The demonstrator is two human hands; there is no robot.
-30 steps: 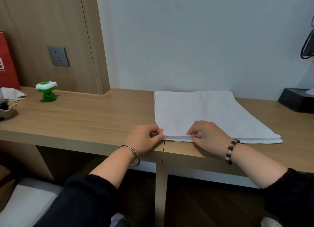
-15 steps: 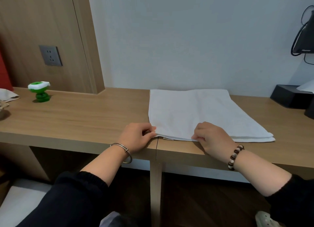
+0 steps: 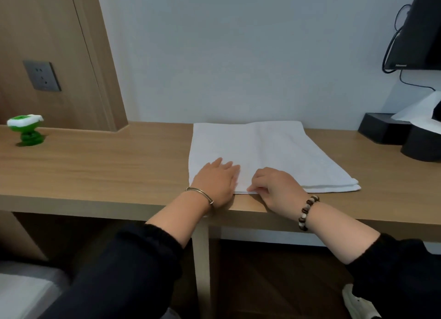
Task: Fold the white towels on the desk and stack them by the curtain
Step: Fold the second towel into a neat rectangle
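— At the near edge of the desk point(image 3: 107, 166), what're the hands doing?

— L first: the left hand point(image 3: 216, 182) lies flat on the white towel point(image 3: 269, 149), fingers straight & close together, pressing its near-left corner. The right hand point(image 3: 276, 187) is just beside it, fingers curled, thumb + forefinger pinching the towel's front hem.

— And the towel itself?

— Folded, w/ several layers showing at the near-right corner. It's flat on the desk, far edge up near the pale wall, near edge close to the desk's front lip.

— Wrists?

— Thin metal bangle point(image 3: 200, 194) on the L, brown & white bead bracelet point(image 3: 306, 212) on the R. Black sleeves point(image 3: 143, 259) on both arms.

— Further out?

— Far left on the desk there's a green-and-white gadget point(image 3: 26, 132), w/ a grey wall socket point(image 3: 42, 75) above it in the wood panel. Far right, a black box point(image 3: 381, 127) w/ a white sheet point(image 3: 420, 113) sticking out. Up top, a black screen point(image 3: 422, 27) w/ cables point(image 3: 391, 44) hanging beside it.

— Any text or brand?

— A small pale mark on the screen's bottom bezel, too small to read.
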